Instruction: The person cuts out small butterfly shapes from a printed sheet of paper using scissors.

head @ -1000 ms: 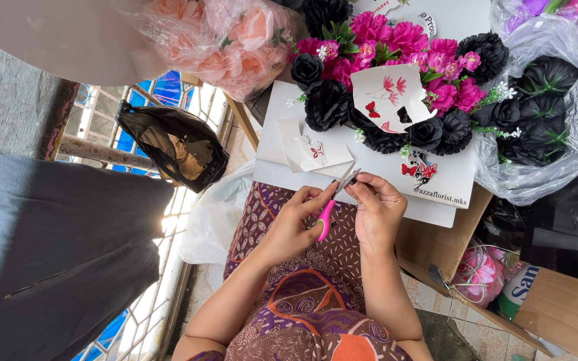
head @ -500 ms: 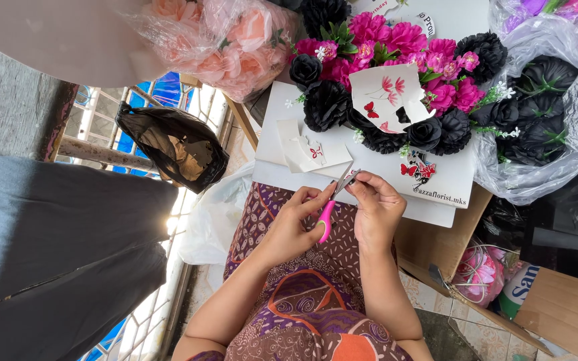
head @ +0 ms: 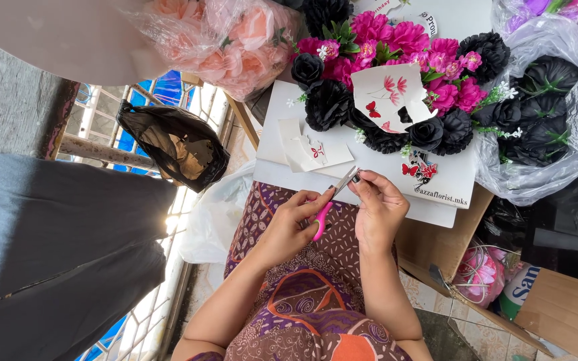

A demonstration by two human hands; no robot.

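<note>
A grey cloth (head: 55, 261) fills the left side; beside it a metal grille (head: 162, 281) lets in daylight; a black plastic bag (head: 172, 144) hangs against the grille, and a white bag (head: 215, 220) lies lower, next to the person's knee. Across the top sits a white board (head: 369, 160) resting on the person's lap edge, dressed with pink flowers (head: 403, 40) and black flowers (head: 329, 103); a sheet of butterfly stickers (head: 393, 97) leans among the blooms, and a smaller cut sheet (head: 312, 150) lies on the board's bare part. Above left is a wrapped bunch of peach flowers (head: 235, 40); at right a clear bag of black flowers (head: 543, 100); lower right a cardboard box (head: 556, 307) holding a pink bundle (head: 479, 274).

The person wears a patterned brown and purple dress (head: 302, 301); both forearms reach up from the bottom edge towards the board.

The left hand (head: 292, 224) is closed around the pink handles of the scissors (head: 329, 204), fingers through or around the loops; the blades point up and right, their tips just at the board's near edge. The right hand (head: 379, 204) is pinched, thumb and fingertips together at the blades' tips, grasping a small scrap too small to make out; the two hands are near each other, meeting at the scissors, over the lap and just below the board.
</note>
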